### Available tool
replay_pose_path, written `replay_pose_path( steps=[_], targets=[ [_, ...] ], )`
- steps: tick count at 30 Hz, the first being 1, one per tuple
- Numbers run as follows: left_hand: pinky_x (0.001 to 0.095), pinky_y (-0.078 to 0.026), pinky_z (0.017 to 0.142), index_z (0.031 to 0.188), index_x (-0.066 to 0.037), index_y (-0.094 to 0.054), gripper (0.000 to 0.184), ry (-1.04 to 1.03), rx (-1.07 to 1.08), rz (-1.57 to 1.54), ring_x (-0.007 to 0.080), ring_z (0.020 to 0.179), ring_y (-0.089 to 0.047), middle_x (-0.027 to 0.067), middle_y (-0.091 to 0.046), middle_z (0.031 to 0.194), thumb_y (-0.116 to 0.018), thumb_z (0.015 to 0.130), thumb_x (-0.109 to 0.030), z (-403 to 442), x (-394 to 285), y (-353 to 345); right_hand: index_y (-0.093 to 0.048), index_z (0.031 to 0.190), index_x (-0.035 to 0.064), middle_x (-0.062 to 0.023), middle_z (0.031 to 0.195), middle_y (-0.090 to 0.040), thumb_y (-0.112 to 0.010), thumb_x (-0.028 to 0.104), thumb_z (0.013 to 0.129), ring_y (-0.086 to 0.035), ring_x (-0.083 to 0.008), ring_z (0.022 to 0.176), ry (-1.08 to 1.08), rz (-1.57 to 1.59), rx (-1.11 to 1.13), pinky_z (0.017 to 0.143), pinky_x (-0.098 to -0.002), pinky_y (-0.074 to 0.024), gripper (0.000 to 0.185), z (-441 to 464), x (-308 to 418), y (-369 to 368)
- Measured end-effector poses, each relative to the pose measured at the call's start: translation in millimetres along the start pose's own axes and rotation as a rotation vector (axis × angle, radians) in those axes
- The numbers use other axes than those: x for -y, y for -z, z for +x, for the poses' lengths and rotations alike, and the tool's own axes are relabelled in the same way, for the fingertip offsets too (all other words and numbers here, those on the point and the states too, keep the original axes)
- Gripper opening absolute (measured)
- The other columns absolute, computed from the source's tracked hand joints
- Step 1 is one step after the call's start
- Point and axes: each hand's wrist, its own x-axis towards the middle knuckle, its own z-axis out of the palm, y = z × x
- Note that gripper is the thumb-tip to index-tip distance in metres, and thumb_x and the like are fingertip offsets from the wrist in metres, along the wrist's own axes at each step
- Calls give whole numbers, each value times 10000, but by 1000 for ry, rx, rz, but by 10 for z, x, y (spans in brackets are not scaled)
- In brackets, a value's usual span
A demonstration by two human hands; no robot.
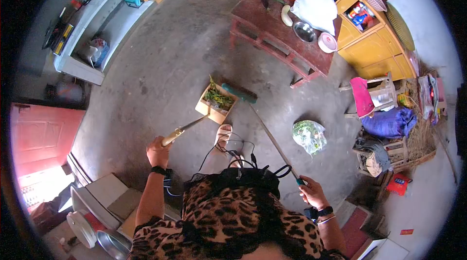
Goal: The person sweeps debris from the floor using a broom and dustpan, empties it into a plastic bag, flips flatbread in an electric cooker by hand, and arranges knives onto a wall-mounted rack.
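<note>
Dustpan in left hand holds leafy stems; clear bag holds greens.

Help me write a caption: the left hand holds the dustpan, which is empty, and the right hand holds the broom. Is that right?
Not quite: the dustpan isn't empty; the head view shows green plant scraps in it. The left hand does hold the dustpan, and the right hand the broom.

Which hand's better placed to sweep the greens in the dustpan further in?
Likely the right hand: it holds the broom, whose brush head lies by the dustpan. The left hand grips the dustpan's handle, so it's occupied.
</note>
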Motion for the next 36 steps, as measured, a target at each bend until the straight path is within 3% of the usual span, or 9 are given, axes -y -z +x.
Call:
replay_pose_path(
  steps=[10, 15, 17, 18, 20, 24, 26, 31, 36],
  targets=[
    [433, -424, 672, 754, -91, -568, 314, 26, -63, 132, 316, 716, -568, 88, -592, 725, -729, 674, -348, -739, 241, 384, -477, 1251, 50, -13, 587, -520, -576, 176, 835, -461, -79, 426, 121, -35, -76, 364, -237, -366, 445, 909, -246, -136],
    [418, -428, 662, 735, -73, -567, 316, 3, -105, 171, 309, 710, -567, 87, -583, 715, -746, 652, -321, -953, 344, 539, -510, 1210, 58, -17, 584, -519, -574, 168, 824, -462, -83, 416, 152, -53, -87, 343, -242, -349, 406, 1473, 315, -502],
    [410, -429, 656, 716, -79, -569, 294, 19, -62, 118, 296, 707, -571, 79, -580, 701, -759, 632, -287, -1022, 411, 564, -552, 1141, 46, -72, 612, -569, -567, 188, 818, -530, -167, 446, 242, -121, -83, 404, -312, -422, 353, 1883, 458, -660],
    [410, -429, 656, 716, -79, -569, 294, 28, -65, 126, 296, 707, -571, 79, -580, 701, -759, 632, -287, -1043, 422, 591, -552, 1141, 46, -72, 612, -569, -567, 188, 818, -530, -167, 446, 243, -123, -72, 404, -312, -422, 353, 2160, 480, -730],
    [403, -428, 653, 708, -89, -571, 278, 5, -32, 179, 284, 706, -574, 70, -580, 697, -760, 623, -274, -1029, 431, 635, -525, 1170, 49, -34, 559, -528, -569, 181, 823, -478, -118, 391, 532, -359, -154, 329, -266, -360, 373, 2767, 529, -894],
    [396, -423, 666, 700, -96, -567, 271, -89, -55, 152, 272, 694, -570, 53, -571, 684, -735, 641, -301, -959, 516, 688, -549, 1124, 32, -67, 557, -546, -552, 211, 829, -507, -166, 400, 623, -526, -211, 363, -316, -396, 345, 3345, 960, -1271],
    [394, -422, 671, 701, -99, -570, 273, -104, -5, 199, 271, 695, -568, 52, -567, 681, -730, 640, -312, -852, 573, 695, -590, 1062, 17, -223, 1011, -598, -527, 250, 824, -556, -384, 961, 461, -639, -174, 827, -453, -446, 339, 3423, 1174, -1408],
    [397, -406, 660, 689, -109, -561, 286, -217, 139, 263, 269, 698, -560, 53, -553, 679, -700, 645, -354, -543, 714, 687, -593, 982, 5, -233, 1013, -589, -460, 207, 810, -538, -413, 976, 288, -748, -87, 838, -470, -436, 296, 3091, 1061, -1445],
    [397, -397, 650, 687, -118, -554, 284, -300, 144, 191, 265, 681, -551, 46, -551, 677, -694, 639, -361, -276, 821, 561, -568, 1048, 48, -257, 969, -590, -458, 208, 822, -554, -415, 935, 337, -961, -47, 821, -481, -443, 297, 2294, 393, -1127]
  ],
)
